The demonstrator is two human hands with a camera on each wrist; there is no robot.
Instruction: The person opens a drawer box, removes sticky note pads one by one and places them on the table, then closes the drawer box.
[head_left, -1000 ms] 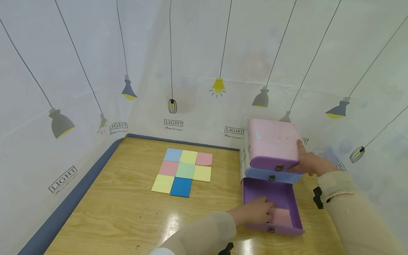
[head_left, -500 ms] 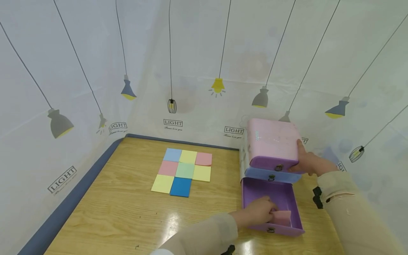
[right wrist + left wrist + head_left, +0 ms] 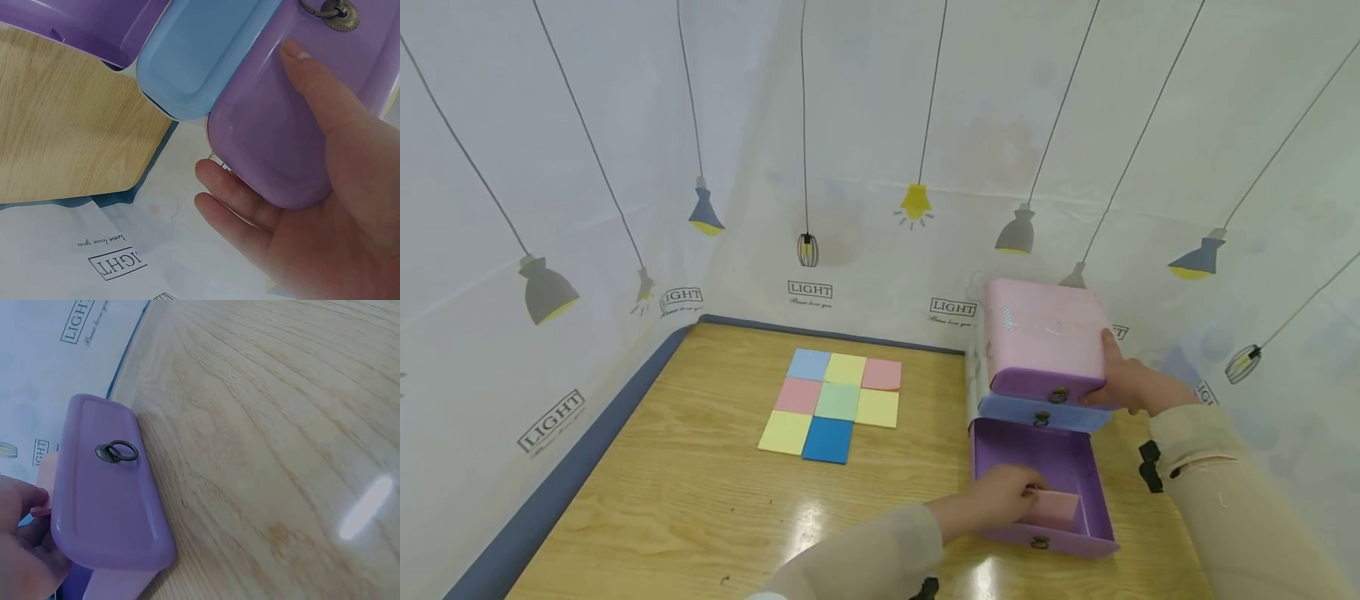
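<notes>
A small desktop drawer cabinet with a pink top stands at the right of the table. Its bottom purple drawer is pulled out. Inside that drawer, my left hand pinches a pad of pink sticky notes, its edge tilted up. The left wrist view shows the pad between thumb and fingers behind the drawer front. My right hand grips the cabinet's right side. In the right wrist view its thumb lies on the top purple drawer front, fingers along the side.
Several square sticky notes in blue, yellow, pink and green lie in a block on the wooden table, left of the cabinet. A blue middle drawer is closed. A lamp-printed wall covering rises behind.
My left hand has shifted slightly left inside the drawer and has taken hold of the pink pad, whose edge has come up. The right hand stays on the cabinet.
</notes>
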